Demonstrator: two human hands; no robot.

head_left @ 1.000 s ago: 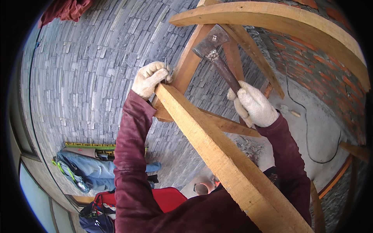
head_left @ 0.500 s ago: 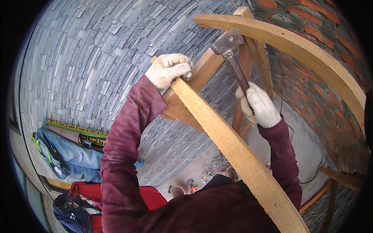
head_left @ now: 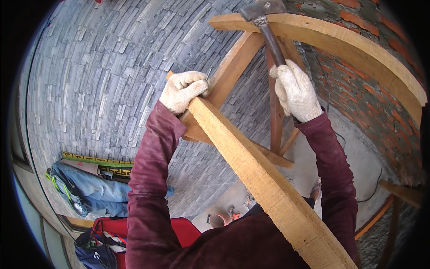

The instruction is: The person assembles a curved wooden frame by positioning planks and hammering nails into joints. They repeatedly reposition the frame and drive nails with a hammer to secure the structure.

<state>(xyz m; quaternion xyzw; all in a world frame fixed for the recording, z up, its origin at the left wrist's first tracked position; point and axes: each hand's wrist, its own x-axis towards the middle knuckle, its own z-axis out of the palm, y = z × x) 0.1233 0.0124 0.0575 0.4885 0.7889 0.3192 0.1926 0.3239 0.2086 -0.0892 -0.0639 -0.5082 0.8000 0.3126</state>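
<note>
My left hand [head_left: 184, 91], in a cream knitted glove, rests on the far end of a long wooden beam [head_left: 264, 179] and pinches a thin nail [head_left: 208, 72] between thumb and fingers. The nail points up at a slight tilt; its lower end is hidden by the glove. My right hand [head_left: 296, 91], gloved alike, is wrapped round the dark handle of a hammer [head_left: 263, 10]. The hammer's head is raised, apart from the nail, and overlaps a curved beam behind it in the picture. Below my left hand a second timber [head_left: 234, 67] meets the long beam.
A curved beam [head_left: 349, 41] arches across the upper right beside a brick wall [head_left: 358, 85]. Grey stone cladding [head_left: 103, 80] covers the left wall. Jeans [head_left: 89, 186] lie at lower left, near a red chair [head_left: 184, 231] and a dark blue bag [head_left: 96, 255]. A cable lies on the floor.
My right hand has lifted the hammer up and away from the nail. The left hand keeps its pinch on the nail, and the whole view has shifted a little.
</note>
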